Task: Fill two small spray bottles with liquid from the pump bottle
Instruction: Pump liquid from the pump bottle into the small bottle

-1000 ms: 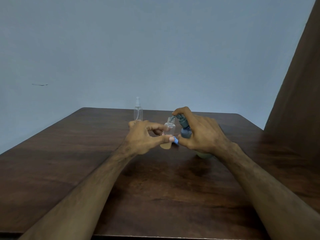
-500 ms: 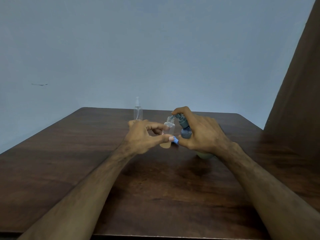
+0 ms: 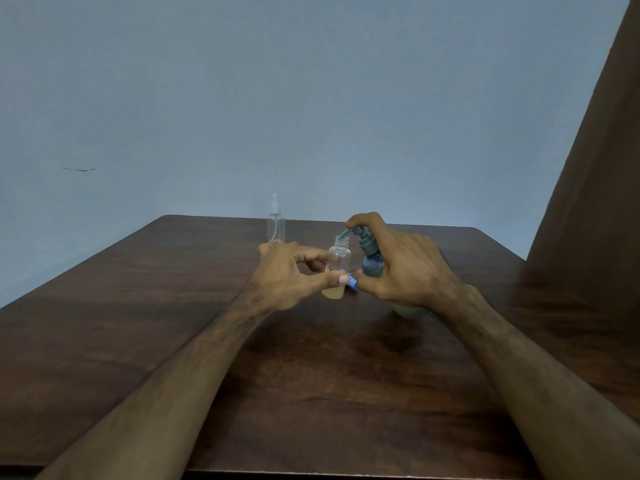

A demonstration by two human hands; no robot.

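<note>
A big brown table (image 3: 207, 341) is seen below a plain blue wall (image 3: 311, 98), and a dark curtain (image 3: 595, 168) hangs at the right side. Two bare arms are stretched out over the table toward its middle.

The pump bottle (image 3: 372, 261) is stood on the table and is wrapped by the right hand (image 3: 412, 271), with one finger laid on top of the pump head. Its spout is pointed at the open neck of a small clear bottle (image 3: 338, 268). That open bottle is stood upright just beside the pump bottle and is pinched by the left hand (image 3: 287, 275), thumb in front and fingers behind. A little yellowish liquid is seen at its bottom, so only a small part has been filled. A small blue thing (image 3: 352, 283) is seen between the two thumbs; it may be a cap, but it is too small to tell.

Farther back, the second spray bottle (image 3: 276, 225) is stood alone near the far edge, with its sprayer top on. It looks empty.

So the job is judged to be at an early stage. The first bottle must be pumped fuller and closed, and the second has not yet been opened or filled.
</note>
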